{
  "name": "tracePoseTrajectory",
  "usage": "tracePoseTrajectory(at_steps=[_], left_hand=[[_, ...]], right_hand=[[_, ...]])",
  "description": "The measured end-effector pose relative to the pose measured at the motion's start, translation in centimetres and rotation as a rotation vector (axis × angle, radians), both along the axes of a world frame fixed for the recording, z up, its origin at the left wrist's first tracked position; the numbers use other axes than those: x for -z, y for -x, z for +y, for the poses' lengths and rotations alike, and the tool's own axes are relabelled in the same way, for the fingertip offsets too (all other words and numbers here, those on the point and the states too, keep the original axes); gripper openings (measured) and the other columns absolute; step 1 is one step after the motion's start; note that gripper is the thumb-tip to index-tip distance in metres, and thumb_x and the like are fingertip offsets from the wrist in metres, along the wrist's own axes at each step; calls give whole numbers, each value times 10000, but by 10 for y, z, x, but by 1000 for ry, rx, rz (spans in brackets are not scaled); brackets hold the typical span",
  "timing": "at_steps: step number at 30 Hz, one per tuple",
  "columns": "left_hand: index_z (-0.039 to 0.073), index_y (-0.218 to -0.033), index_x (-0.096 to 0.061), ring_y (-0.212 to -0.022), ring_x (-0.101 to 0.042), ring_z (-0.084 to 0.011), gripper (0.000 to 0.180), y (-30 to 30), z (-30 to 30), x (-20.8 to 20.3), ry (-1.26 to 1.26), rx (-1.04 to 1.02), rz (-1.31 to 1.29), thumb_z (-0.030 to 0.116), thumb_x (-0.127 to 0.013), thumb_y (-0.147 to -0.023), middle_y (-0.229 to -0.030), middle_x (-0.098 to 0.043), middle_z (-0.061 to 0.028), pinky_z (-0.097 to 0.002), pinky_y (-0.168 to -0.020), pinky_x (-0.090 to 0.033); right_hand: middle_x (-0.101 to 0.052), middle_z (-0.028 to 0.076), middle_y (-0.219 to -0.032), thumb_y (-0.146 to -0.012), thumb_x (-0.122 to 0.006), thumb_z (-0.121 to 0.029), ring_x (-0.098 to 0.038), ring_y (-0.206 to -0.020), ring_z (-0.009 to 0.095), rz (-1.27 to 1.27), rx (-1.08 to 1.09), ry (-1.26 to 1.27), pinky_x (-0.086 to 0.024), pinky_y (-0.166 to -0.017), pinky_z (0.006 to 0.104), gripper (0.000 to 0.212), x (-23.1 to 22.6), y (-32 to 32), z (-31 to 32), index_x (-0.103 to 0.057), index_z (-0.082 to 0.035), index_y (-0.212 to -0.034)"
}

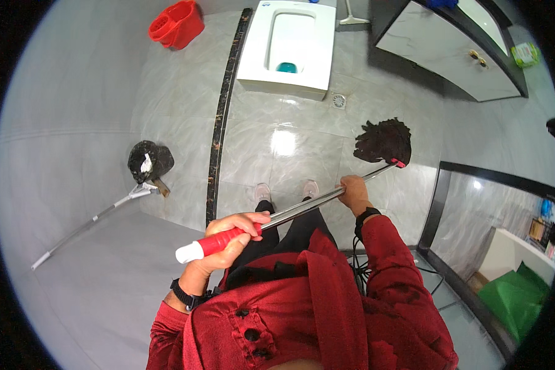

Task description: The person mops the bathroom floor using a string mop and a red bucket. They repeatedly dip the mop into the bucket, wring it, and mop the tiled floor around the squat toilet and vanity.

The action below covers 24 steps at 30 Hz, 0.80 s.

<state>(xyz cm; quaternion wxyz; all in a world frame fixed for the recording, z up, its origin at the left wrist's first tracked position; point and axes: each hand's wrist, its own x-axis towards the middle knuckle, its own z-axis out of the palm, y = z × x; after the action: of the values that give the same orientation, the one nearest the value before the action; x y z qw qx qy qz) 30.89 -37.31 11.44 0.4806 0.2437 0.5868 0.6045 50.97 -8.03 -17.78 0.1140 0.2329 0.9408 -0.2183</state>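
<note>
A mop slants across in front of me, its metal pole running from lower left to upper right. My left hand is wrapped round its red grip, just above the white end cap. Farther along the pole, my right hand is closed on the bare metal. Beyond that hand, a red joint links the pole to a dark, stringy mop head, spread on the grey tiled floor. Both my feet stand on the tiles behind the pole.
A white squat toilet lies ahead, near a floor drain. A red bucket stands far left. A bin with a black bag and a long-handled tool are at left. The vanity cabinet and a dark-framed doorway are right.
</note>
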Motion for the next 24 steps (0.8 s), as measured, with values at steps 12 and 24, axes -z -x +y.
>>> tracePoseTrajectory(at_steps=[12, 24], left_hand=[[21, -979, -469, -1126, -599, -458, 283, 79, -162, -100, 14, -404, 200, 212, -661, -897, -1041, -641, -236, -462, -663, -629], [96, -821, -420, -1021, -615, -414, 434, 72, -192, -196, 45, -442, 632, 494, -526, -956, -881, -597, -138, -503, -874, -503]], right_hand=[[-676, 102, -767, -623, -759, -182, -644, -782, 324, 473, 16, 197, -471, -741, 463, 131, -55, 148, -184, -687, -140, -724], [-664, 136, -720, -687, -725, -181, -653, -763, 381, 410, -327, 566, -513, -682, 481, 113, -128, 251, -224, -673, -89, -726]])
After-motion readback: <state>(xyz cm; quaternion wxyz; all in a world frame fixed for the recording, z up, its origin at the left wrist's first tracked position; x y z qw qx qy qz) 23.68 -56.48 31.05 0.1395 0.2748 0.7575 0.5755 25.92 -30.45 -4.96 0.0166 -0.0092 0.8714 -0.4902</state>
